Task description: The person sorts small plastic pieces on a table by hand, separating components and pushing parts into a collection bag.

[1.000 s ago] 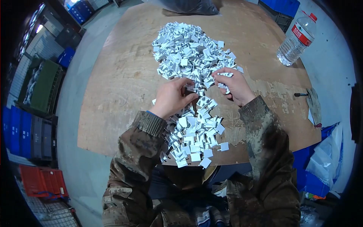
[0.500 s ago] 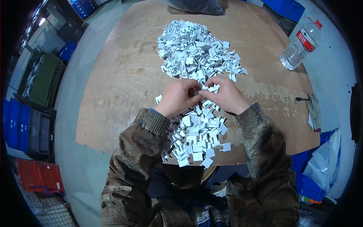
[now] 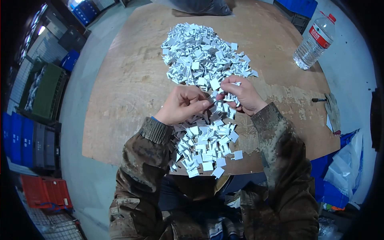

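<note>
Small white square plastic pieces with stems lie in a large pile (image 3: 196,52) on the wooden table (image 3: 124,80), and a smaller spread of them (image 3: 208,140) reaches the near edge. Between the two, my left hand (image 3: 182,105) pinches a white piece between thumb and fingertips. Close beside it, my right hand (image 3: 244,95) has its fingers curled around several white pieces, which show in its palm. The fingertips of both hands are close together over the pieces.
A clear water bottle (image 3: 314,42) stands at the right back. A black marker (image 3: 319,100) and a grey cloth (image 3: 333,114) lie at the right edge. At the far edge rests a dark bag (image 3: 200,6). Blue bins (image 3: 22,138) and a red crate (image 3: 46,192) stand left of the table.
My hands have moved slightly apart. My right hand has turned so that the white pieces in it show more. The whole view has shifted a little.
</note>
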